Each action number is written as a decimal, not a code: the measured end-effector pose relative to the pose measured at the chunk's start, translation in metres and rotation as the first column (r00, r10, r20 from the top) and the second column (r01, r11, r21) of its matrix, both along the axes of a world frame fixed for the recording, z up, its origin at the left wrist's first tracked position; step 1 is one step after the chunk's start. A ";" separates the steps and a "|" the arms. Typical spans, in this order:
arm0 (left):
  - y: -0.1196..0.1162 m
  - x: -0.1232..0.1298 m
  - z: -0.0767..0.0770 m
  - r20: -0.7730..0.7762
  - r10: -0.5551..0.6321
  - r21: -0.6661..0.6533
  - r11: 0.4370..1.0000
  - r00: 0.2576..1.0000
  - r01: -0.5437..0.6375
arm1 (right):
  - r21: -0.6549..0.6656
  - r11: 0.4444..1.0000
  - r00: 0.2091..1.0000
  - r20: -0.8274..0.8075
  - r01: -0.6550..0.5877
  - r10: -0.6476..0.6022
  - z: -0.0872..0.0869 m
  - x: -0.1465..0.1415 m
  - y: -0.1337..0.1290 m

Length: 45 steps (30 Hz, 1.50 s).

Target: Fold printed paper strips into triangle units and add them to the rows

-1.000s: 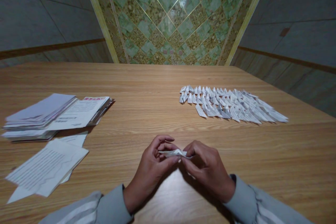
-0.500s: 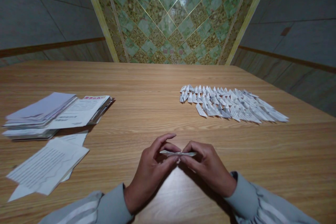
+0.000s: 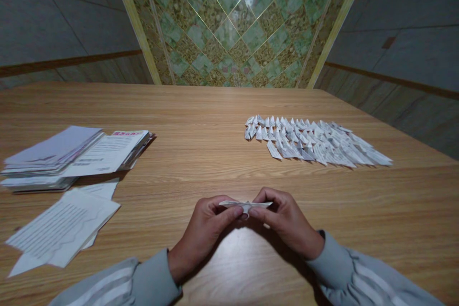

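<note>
Between my two hands is a small folded paper boat (image 3: 245, 204), white with pointed ends, held just above the table near its front middle. My left hand (image 3: 205, 222) pinches its left part, thumb in front and fingers behind. From the other side my right hand (image 3: 287, 222) grips it the same way, its thumb close to the left thumb. My fingers hide much of the paper. Farther back on the right, several similar folded paper pieces (image 3: 304, 138) lie in tight overlapping rows.
A stack of papers and booklets (image 3: 53, 146) sits at the left of the wooden table (image 3: 186, 153). In front of it lie loose lined sheets (image 3: 64, 224). A green tiled wall (image 3: 229, 33) rises beyond the far edge.
My left fingers, raised and spread before, have closed down behind the paper. The boat's shape has opened out a little, and its underside shows between my thumbs.
</note>
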<state>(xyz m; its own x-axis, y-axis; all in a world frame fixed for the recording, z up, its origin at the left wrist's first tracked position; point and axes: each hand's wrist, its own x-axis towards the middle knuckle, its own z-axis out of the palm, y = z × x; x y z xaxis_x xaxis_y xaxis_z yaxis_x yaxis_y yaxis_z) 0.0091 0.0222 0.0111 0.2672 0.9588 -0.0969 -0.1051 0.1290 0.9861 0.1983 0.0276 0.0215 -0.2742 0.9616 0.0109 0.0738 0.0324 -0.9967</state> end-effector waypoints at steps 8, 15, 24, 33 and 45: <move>0.005 0.003 -0.002 0.087 -0.074 -0.077 0.994 0.993 0.081 | -0.141 0.990 0.992 -0.125 -0.014 -0.004 -0.006 -0.001 0.004; 0.001 0.003 -0.006 0.071 -0.084 -0.051 0.995 0.994 0.088 | -0.087 0.994 0.983 -0.179 -0.069 0.052 -0.003 -0.006 -0.004; 0.004 -0.002 -0.008 0.022 -0.011 -0.036 0.999 1.000 0.012 | -0.072 0.988 0.983 -0.132 -0.137 0.127 -0.013 0.010 0.006; 0.006 -0.005 -0.009 0.034 0.074 -0.083 0.994 0.997 -0.071 | -0.199 0.939 0.946 -0.224 -0.279 0.233 -0.008 0.017 0.010; 0.012 -0.004 -0.011 0.041 0.162 -0.100 0.983 0.986 -0.157 | -0.115 0.986 0.992 -0.002 0.121 -0.123 -0.013 0.024 0.026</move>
